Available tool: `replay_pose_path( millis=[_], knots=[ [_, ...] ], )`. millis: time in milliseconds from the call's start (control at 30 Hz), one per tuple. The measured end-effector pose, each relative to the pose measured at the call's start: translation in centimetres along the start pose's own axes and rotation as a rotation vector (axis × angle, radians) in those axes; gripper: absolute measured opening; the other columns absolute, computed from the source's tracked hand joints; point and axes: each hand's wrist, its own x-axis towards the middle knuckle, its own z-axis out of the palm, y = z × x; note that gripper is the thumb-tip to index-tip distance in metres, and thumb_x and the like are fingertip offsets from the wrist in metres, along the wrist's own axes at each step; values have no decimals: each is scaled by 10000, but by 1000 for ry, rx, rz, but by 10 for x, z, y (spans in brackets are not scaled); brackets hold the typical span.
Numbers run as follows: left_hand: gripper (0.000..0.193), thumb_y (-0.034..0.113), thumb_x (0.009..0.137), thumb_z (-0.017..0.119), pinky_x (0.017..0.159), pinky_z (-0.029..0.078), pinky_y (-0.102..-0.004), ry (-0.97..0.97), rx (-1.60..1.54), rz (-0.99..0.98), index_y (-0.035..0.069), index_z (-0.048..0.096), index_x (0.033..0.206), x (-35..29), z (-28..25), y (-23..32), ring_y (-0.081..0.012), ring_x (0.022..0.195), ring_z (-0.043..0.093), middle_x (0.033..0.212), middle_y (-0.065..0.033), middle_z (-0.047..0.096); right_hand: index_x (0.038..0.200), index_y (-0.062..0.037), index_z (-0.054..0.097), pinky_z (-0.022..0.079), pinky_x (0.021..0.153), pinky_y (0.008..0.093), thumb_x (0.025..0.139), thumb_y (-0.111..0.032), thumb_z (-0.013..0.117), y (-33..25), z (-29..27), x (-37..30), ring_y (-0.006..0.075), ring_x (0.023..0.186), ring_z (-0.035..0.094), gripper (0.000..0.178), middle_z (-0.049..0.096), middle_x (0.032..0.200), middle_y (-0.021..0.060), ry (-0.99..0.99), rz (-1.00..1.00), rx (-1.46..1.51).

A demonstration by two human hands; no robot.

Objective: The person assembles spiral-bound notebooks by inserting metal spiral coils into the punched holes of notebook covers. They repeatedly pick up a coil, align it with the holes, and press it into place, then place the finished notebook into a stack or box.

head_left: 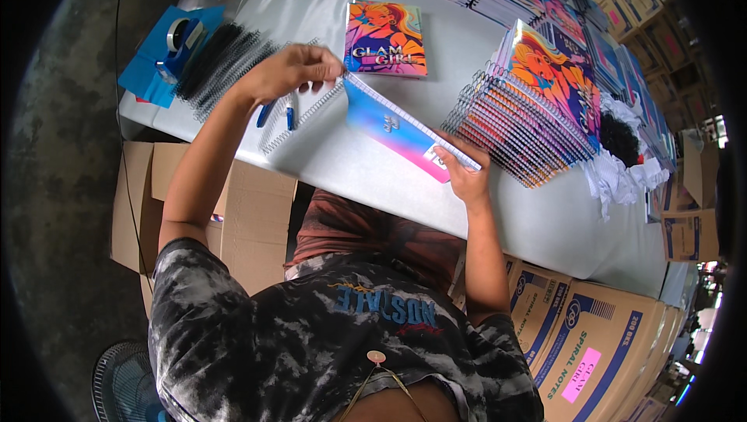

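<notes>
A notebook (397, 128) with a blue-to-pink cover is tilted over the table's near side, its row of punched holes facing up. My right hand (465, 173) grips its lower right end, thumb on the cover side. At its upper left end, my left hand (299, 72) is closed with fingertips pinched at the corner; what they pinch is too small to make out. Below that hand, a clear spiral coil (303, 122) runs slantwise near two blue pen-like tools (290, 117). Just beyond the held notebook lies another notebook (387, 39) with a colourful illustrated cover.
Dark and clear spiral coils (226, 64) are heaped at left, beside a blue tape dispenser (175, 49) on a blue sheet. Spiral-bound notebooks (529, 111) stand stacked at right, near crumpled white paper (618, 181). More stacks line the far edge. Cardboard boxes (591, 344) stand below the table.
</notes>
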Motion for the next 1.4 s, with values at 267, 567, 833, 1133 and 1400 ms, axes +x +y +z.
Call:
replay_pose_path(
  millis=[267,567,833,1133,1400],
  knots=[
    [177,95,806,627,806,461,-331,-4,848,332,-3,620,953,-11,14,30,-248,900,586,989,-123,604,1041,44,612,465,665,209,833,-55,619,6,5,-8,69,751,564,231,646,846,38,112,166,81],
    [195,100,840,579,810,465,-338,-18,1098,249,-12,600,998,-7,11,53,-276,897,585,968,-133,615,1029,37,620,459,659,206,834,-40,608,-1,8,-6,67,734,561,211,651,848,47,133,123,52],
    [353,163,791,643,952,359,-371,-160,1018,55,29,558,1106,-4,12,58,-264,1076,507,1118,-129,566,1067,7,618,476,659,216,831,-11,590,-1,11,-8,75,744,594,238,676,912,92,108,77,-7],
    [830,563,712,579,1017,213,-505,483,1539,556,5,377,1293,-6,52,19,-377,1222,351,1301,-203,395,1084,-12,612,514,760,301,753,99,531,-2,15,-17,249,904,648,358,653,998,136,151,-110,-226],
    [988,724,767,351,993,-93,-615,964,1290,1034,-54,209,1359,0,63,-20,-463,1327,-50,1423,-320,31,1051,17,616,513,781,319,719,81,515,-22,26,-41,273,908,645,353,650,993,156,161,-183,-262]
  ],
)
